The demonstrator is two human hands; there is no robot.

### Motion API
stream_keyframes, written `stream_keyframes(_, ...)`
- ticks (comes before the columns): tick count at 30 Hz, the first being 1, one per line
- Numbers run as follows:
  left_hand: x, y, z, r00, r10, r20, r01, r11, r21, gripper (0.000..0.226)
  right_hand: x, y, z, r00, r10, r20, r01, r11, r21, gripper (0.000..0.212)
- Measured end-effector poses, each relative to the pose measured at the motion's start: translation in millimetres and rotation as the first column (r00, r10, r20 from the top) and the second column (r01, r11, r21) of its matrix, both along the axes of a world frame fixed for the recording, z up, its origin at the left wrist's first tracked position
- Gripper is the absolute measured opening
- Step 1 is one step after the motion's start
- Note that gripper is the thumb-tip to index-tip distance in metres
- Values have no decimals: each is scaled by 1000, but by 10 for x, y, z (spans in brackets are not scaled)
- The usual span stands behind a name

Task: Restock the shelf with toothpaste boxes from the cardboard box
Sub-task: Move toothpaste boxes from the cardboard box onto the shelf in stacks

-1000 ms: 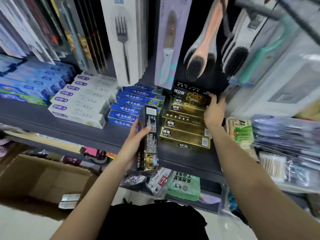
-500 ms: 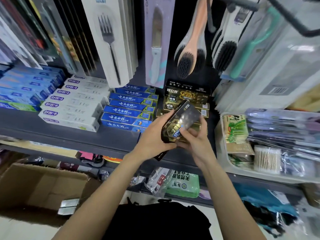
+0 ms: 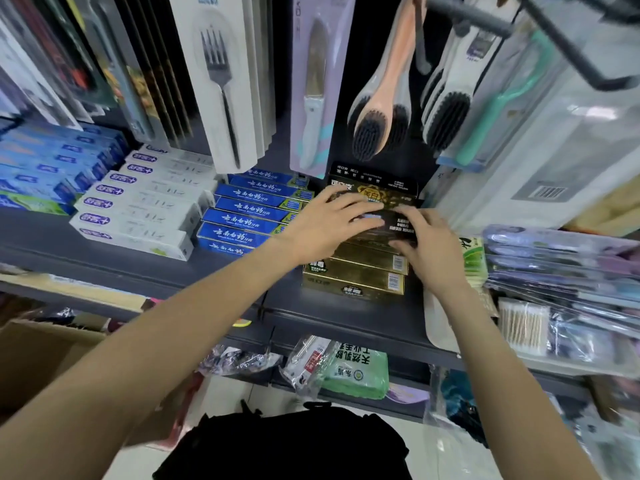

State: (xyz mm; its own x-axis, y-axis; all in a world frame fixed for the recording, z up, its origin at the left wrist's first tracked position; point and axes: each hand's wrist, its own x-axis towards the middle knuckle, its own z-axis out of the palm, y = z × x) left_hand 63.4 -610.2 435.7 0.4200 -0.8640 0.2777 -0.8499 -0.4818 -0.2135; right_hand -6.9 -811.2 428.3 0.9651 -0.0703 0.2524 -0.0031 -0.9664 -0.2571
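Black-gold toothpaste box (image 3: 398, 221) atop gold stack (image 3: 353, 278); left hand (image 3: 325, 223) fingers flat on it, right hand (image 3: 426, 244) fingers pinching its end.

White "云南白药" on blue toothpaste boxes (image 3: 242, 216); "美白" on black-gold box (image 3: 375, 192); other print unreadable.

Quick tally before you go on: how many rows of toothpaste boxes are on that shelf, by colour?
Light blue row: 1
White row: 1
Dark blue row: 1
Gold row: 1, with the left hand and right hand on a black box over it
Total: 4 rows
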Motion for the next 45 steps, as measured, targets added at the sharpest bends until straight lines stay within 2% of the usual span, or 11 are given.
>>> stream_keyframes(4,-109,47,-409,984,176,19,-171,971,-168,53,365,-166,-84,988,-153,5,153,988,-16,51)
stream_keyframes(9,-291,101,-718,843,449,-297,-415,893,173,70,819,-229,-303,959,-267,-96,256,960,-113,56)
stream_keyframes(12,-293,143,-807,812,464,-354,-427,886,180,67,848,-151,-407,932,-356,-66,341,925,-167,56)
stream_keyframes(16,-392,260,-894,778,383,-498,-465,884,-46,52,450,338,-449,982,-103,157,115,991,-70,40)
stream_keyframes(20,-777,812,-1027,726,398,-561,-646,675,-356,42,-100,1123,-482,964,207,169,-227,968,110,25)
stream_keyframes(24,-1419,1873,-1223,501,565,-655,-858,421,-294,42,-351,1887,-643,876,477,71,-482,860,170,27)
stream_keyframes(28,-2155,3059,-1458,62,687,-724,-998,65,-24,50,-430,2694,-1004,740,658,-140,-636,752,172,26)
stream_keyframes(31,-2497,3841,-1678,-262,572,-777,-964,-190,185,46,-427,3292,-1361,593,689,-417,-698,698,160,23)
stream_keyframes(33,-2575,4288,-1856,-399,451,-798,-912,-286,295,46,-408,3714,-1577,500,681,-536,-727,666,168,29)
stream_keyframes(37,-2452,5029,-2354,-497,313,-809,-854,-341,393,54,-294,4646,-2097,371,687,-624,-742,624,246,36)
stream_keyframes(45,-1944,5855,-3756,-508,226,-832,-825,-406,393,84,-92,6225,-4084,221,571,-790,-781,590,207,52)
